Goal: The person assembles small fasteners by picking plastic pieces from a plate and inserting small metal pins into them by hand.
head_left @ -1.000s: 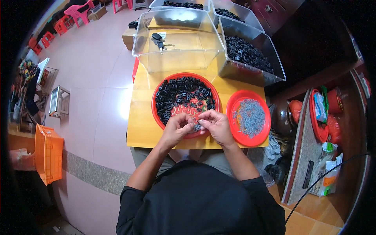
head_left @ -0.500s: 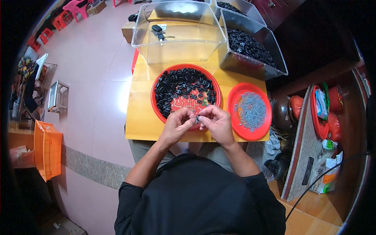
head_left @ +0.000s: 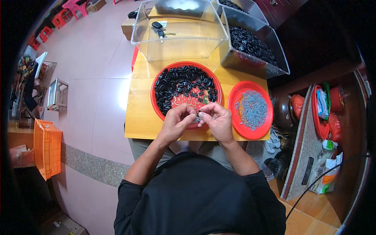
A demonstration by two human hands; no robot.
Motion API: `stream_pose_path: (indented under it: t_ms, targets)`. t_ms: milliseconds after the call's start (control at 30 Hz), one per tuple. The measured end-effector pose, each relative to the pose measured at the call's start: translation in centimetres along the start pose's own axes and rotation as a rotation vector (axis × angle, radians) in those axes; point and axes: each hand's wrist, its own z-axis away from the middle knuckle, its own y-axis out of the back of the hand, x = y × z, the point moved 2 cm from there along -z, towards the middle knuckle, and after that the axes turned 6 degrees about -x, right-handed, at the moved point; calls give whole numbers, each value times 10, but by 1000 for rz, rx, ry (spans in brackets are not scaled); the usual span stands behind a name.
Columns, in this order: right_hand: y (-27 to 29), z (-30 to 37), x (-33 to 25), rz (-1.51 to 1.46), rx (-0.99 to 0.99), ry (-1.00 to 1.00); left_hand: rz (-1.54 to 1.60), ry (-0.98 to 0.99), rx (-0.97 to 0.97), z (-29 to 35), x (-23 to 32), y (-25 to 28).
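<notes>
My left hand [head_left: 176, 121] and my right hand [head_left: 217, 121] meet over the near rim of a round red tray [head_left: 153, 102]. Thumb and fingers of both are pinched together on a small black plastic piece [head_left: 198, 114], mostly hidden by the fingertips. In the tray lie many black plastic pieces [head_left: 172, 84], oval with two holes, heaped toward its far and left sides. Right of my right hand, a smaller red plate [head_left: 235, 127] holds a pile of thin grey metal screws [head_left: 253, 110].
Behind the tray stands a clear plastic bin [head_left: 178, 50], with keys [head_left: 160, 32] seen through it. Another clear bin [head_left: 254, 70] to its right holds more black pieces. The yellow table [head_left: 137, 117] ends just before my body. An orange crate [head_left: 49, 150] is at far left.
My hands stay together at the tray's near rim, with only slight finger movement around the small piece. The whole view has shifted a little.
</notes>
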Motion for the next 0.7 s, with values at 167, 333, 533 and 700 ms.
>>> stream_pose_path:
  t_ms: [167, 333, 533, 700]
  targets:
    - [2, 2, 3, -49, 2, -2, 97, 30, 17, 4, -10, 9]
    - [5, 3, 3, -3, 15, -34, 59, 57, 143, 25, -6, 29]
    - [16, 4, 7, -1, 16, -73, -235, -32, 463, 42, 5, 69]
    - [17, 5, 8, -45, 16, -104, -883, -193, 420, 32, 14, 59]
